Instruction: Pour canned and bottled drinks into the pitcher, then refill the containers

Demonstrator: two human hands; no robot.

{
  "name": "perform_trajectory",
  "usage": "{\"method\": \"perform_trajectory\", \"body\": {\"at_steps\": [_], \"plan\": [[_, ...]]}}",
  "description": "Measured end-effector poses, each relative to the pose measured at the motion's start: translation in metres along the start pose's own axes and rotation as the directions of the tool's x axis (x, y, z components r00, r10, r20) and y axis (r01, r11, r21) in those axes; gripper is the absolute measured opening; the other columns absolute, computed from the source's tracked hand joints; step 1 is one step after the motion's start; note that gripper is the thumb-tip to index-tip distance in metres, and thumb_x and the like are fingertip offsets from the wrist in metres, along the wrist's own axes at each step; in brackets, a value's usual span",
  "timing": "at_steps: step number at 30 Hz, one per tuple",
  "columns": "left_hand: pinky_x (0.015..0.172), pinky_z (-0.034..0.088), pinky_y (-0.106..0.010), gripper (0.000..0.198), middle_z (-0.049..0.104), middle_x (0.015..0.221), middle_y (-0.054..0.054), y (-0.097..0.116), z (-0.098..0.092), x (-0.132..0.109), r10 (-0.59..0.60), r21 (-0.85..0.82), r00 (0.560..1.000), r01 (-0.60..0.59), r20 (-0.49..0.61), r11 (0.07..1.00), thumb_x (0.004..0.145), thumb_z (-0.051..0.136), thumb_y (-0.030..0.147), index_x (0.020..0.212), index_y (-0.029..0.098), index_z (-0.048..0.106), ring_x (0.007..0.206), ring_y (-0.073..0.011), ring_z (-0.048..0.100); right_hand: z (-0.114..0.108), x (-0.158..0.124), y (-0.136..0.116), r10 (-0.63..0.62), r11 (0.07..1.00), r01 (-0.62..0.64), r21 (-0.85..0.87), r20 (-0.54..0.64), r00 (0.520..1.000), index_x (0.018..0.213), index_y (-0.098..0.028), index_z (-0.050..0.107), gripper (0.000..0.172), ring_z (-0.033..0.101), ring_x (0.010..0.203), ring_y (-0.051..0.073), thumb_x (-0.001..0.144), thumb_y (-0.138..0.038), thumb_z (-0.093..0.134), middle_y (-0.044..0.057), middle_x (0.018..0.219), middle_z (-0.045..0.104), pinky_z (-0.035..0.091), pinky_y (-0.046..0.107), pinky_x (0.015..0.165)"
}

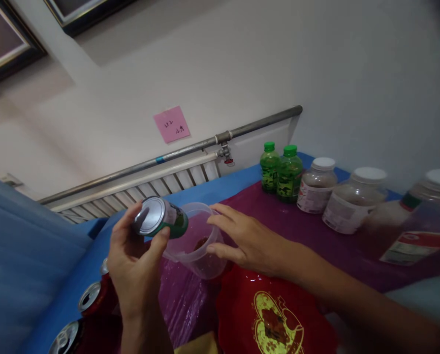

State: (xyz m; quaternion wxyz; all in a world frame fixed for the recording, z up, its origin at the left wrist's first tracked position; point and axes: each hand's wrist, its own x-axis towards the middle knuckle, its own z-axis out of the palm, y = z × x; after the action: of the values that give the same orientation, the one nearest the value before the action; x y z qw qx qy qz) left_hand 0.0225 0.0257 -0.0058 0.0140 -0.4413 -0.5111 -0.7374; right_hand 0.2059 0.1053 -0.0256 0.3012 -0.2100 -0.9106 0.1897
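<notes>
A person tilts a green drink can (173, 221) above a translucent plastic tub (205, 265) at a covered counter (220, 186). The left hand (137, 263) pinches the can between thumb and fingers, its silver end facing the camera and its far end angled over the tub's mouth. The right hand (257, 241) lies against the tub's rim from the other side, thumb and fingers spread apart. Something reddish-brown (201, 243) shows in the tub, too unclear to identify.

Near the right forearm sits a glossy red tray (238, 314) printed with a gold design. Beside the left forearm, dark red drink cans (89, 299) stand in a row, partly hidden by the arm. Wrinkled, shiny purple sheeting (181, 305) overlies the counter's blue cover.

At right, two green-capped bottles (289, 179) stand together, next to two white-lidded jars (318, 191) with pale labels and a larger white-lidded container (415, 226), blurred. Behind, a radiator (168, 183) runs beneath a metal pipe (124, 172), and a pink note (172, 124) bearing handwriting is fixed to the wall. A blue curtain (20, 275) hangs at left.
</notes>
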Motion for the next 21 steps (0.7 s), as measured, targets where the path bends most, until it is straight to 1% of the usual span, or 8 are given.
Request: {"method": "perform_trajectory", "body": {"at_steps": [2, 4, 7, 9, 11, 14, 17, 21], "plan": [[0.097, 0.050, -0.036, 0.053, 0.067, 0.117, -0.005, 0.0018, -0.0003, -0.0002, -0.026, -0.001, 1.000, 0.026, -0.012, 1.000, 0.067, 0.079, 0.018, 0.118, 0.024, 0.065, 0.110, -0.0230, 0.062, -0.0001, -0.0001, 0.0000, 0.003, 1.000, -0.003, -0.003, 0.003, 1.000, 0.119, -0.012, 0.058, 0.037, 0.059, 0.113, 0.028, 0.089, -0.034, 0.063, 0.018, 0.129, 0.054, 0.051, 0.045, 0.094], [0.097, 0.050, -0.038, 0.054, 0.067, 0.117, -0.005, 0.0032, -0.0007, -0.0007, -0.031, -0.002, 0.999, 0.031, -0.033, 1.000, 0.066, 0.080, 0.019, 0.118, 0.025, 0.064, 0.110, -0.0239, 0.062, -0.0002, -0.0003, 0.0000, 0.003, 1.000, -0.003, -0.005, 0.010, 1.000, 0.118, -0.012, 0.059, 0.037, 0.059, 0.113, 0.028, 0.089, -0.035, 0.062, 0.017, 0.128, 0.055, 0.051, 0.045, 0.094], [0.096, 0.051, -0.040, 0.053, 0.068, 0.114, -0.005, 0.0041, -0.0012, -0.0013, -0.062, -0.001, 0.998, 0.062, -0.027, 0.998, 0.065, 0.080, 0.021, 0.116, 0.026, 0.065, 0.108, -0.0248, 0.063, -0.0002, -0.0005, -0.0002, 0.004, 1.000, -0.003, -0.006, 0.005, 1.000, 0.118, -0.013, 0.059, 0.036, 0.059, 0.112, 0.028, 0.089, -0.034, 0.063, 0.017, 0.127, 0.055, 0.051, 0.045, 0.094], [0.097, 0.051, -0.040, 0.053, 0.067, 0.115, -0.004, 0.0045, -0.0018, -0.0015, -0.053, 0.015, 0.998, 0.054, -0.044, 0.998, 0.066, 0.080, 0.022, 0.116, 0.028, 0.065, 0.108, -0.0248, 0.063, 0.0001, -0.0003, -0.0003, 0.006, 1.000, -0.006, -0.004, 0.001, 1.000, 0.117, -0.013, 0.059, 0.036, 0.060, 0.111, 0.028, 0.088, -0.034, 0.063, 0.017, 0.127, 0.056, 0.051, 0.045, 0.093], [0.098, 0.050, -0.039, 0.053, 0.067, 0.115, -0.003, 0.0049, -0.0027, -0.0014, -0.038, 0.037, 0.998, 0.040, -0.058, 0.998, 0.066, 0.081, 0.022, 0.116, 0.030, 0.065, 0.109, -0.0240, 0.062, 0.0003, 0.0001, -0.0003, 0.005, 1.000, -0.005, 0.000, 0.002, 1.000, 0.117, -0.013, 0.059, 0.036, 0.060, 0.110, 0.028, 0.088, -0.033, 0.063, 0.017, 0.126, 0.056, 0.052, 0.045, 0.093], [0.096, 0.051, -0.035, 0.051, 0.068, 0.113, -0.002, 0.0057, -0.0039, -0.0008, -0.048, 0.042, 0.997, 0.051, -0.061, 0.998, 0.066, 0.081, 0.022, 0.114, 0.030, 0.066, 0.107, -0.0222, 0.063, 0.0004, 0.0004, 0.0004, 0.000, 1.000, 0.000, -0.002, 0.005, 1.000, 0.118, -0.012, 0.059, 0.037, 0.060, 0.109, 0.028, 0.089, -0.034, 0.063, 0.017, 0.126, 0.055, 0.052, 0.045, 0.093], [0.094, 0.052, -0.035, 0.053, 0.068, 0.113, -0.002, 0.0058, -0.0039, 0.0006, -0.052, 0.027, 0.995, 0.054, -0.081, 0.998, 0.064, 0.081, 0.021, 0.115, 0.028, 0.065, 0.106, -0.0218, 0.064, 0.0007, 0.0001, 0.0016, -0.007, 1.000, 0.007, -0.006, 0.011, 1.000, 0.119, -0.011, 0.058, 0.038, 0.060, 0.110, 0.028, 0.089, -0.035, 0.062, 0.019, 0.130, 0.053, 0.051, 0.046, 0.093], [0.095, 0.052, -0.037, 0.053, 0.069, 0.111, -0.004, 0.0031, -0.0040, 0.0033, -0.086, 0.010, 0.994, 0.087, -0.069, 0.996, 0.063, 0.081, 0.022, 0.113, 0.026, 0.065, 0.106, -0.0227, 0.064, 0.0012, -0.0008, 0.0023, -0.021, 1.000, 0.021, -0.005, 0.002, 1.000, 0.121, -0.011, 0.056, 0.039, 0.059, 0.112, 0.028, 0.090, -0.035, 0.061, 0.019, 0.132, 0.051, 0.051, 0.045, 0.093]]}}
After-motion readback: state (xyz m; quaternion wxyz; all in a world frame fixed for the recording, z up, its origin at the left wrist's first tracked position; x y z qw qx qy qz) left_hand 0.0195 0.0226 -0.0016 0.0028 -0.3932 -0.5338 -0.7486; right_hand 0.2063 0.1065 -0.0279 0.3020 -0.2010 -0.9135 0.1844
